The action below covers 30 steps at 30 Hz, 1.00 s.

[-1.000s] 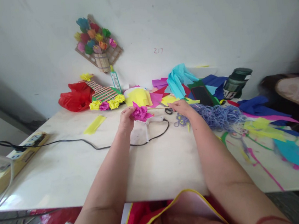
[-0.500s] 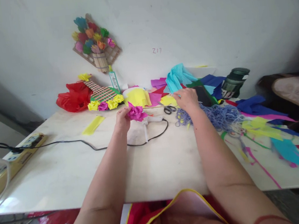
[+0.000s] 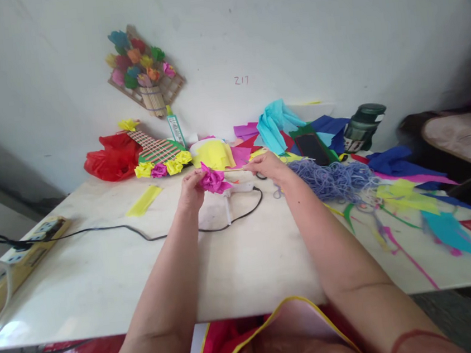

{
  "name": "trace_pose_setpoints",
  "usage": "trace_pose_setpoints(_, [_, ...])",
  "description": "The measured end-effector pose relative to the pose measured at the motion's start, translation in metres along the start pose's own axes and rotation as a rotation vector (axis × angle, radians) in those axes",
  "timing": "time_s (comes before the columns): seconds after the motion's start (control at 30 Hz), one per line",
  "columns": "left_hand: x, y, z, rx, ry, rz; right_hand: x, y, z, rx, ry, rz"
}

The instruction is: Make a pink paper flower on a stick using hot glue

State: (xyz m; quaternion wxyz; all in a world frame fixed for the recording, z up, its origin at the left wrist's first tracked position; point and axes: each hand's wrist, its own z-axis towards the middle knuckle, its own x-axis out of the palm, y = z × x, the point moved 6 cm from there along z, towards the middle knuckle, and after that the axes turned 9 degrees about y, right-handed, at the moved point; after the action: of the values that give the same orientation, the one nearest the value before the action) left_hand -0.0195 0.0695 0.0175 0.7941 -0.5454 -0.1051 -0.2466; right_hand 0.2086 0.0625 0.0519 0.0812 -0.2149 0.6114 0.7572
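Note:
My left hand (image 3: pixel 193 187) is closed on a crumpled magenta paper flower (image 3: pixel 212 179) above the middle of the table. To its right, my right hand (image 3: pixel 267 167) has its fingertips together at the end of a thin, pale stick (image 3: pixel 233 170). The stick's left end is hidden behind the flower. Below the flower a white glue gun (image 3: pixel 240 188) rests on its stand, its black cord running left. Scissors (image 3: pixel 262 176) lie partly covered beneath my right hand.
Left stands a power strip (image 3: pixel 40 242), near a yellow paper strip (image 3: pixel 144 200). A guitar-shaped craft (image 3: pixel 159 148) with paper flowers leans at the back. Rightward are tangled purple string (image 3: pixel 332 180), a phone (image 3: pixel 313 148), a dark bottle (image 3: pixel 365 127) and coloured paper scraps (image 3: pixel 452 232).
My right hand has come left and slightly down from the paper pile to the stick's end, now covering part of the scissors. My left hand still holds the flower in about the same place.

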Motion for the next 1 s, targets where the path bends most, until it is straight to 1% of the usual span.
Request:
trace_pose_setpoints(0.1, [0.002,0.000,0.000,-0.004,-0.012,0.002,0.001,-0.004,0.001,0.047,-0.088,0.053])
trace_pose_setpoints(0.2, [0.004,-0.002,0.000,-0.002,-0.024,0.019,0.000,-0.012,0.006,0.067,-0.159,-0.003])
trace_pose_setpoints(0.33, [0.006,-0.004,-0.001,0.006,-0.035,0.038,-0.004,-0.021,0.015,0.096,-0.239,-0.247])
trace_pose_setpoints(0.43, [0.004,-0.005,-0.001,0.011,-0.048,0.039,-0.013,-0.022,0.015,0.149,-0.291,-0.390])
trace_pose_setpoints(0.63, [0.000,-0.004,0.000,-0.009,-0.050,0.054,-0.040,-0.014,-0.006,0.332,-0.372,-0.654])
trace_pose_setpoints(0.7, [0.001,-0.004,0.000,-0.021,-0.048,0.064,-0.044,-0.008,-0.012,0.337,-0.390,-0.793])
trace_pose_setpoints(0.77, [0.001,-0.003,-0.001,-0.029,-0.046,0.077,-0.041,-0.001,-0.012,0.271,-0.366,-0.874])
trace_pose_setpoints(0.83, [0.002,-0.001,-0.001,-0.034,-0.036,0.094,-0.031,0.005,-0.008,0.171,-0.295,-0.850])
trace_pose_setpoints(0.87, [0.003,-0.001,-0.001,-0.035,-0.029,0.101,-0.024,0.008,-0.005,0.121,-0.236,-0.805])
trace_pose_setpoints(0.9, [0.003,0.000,-0.001,-0.035,-0.023,0.107,-0.014,0.010,-0.002,0.065,-0.154,-0.747])
trace_pose_setpoints(1.0, [0.004,0.002,-0.002,-0.036,0.001,0.120,0.019,0.015,0.002,-0.074,0.147,-0.558])
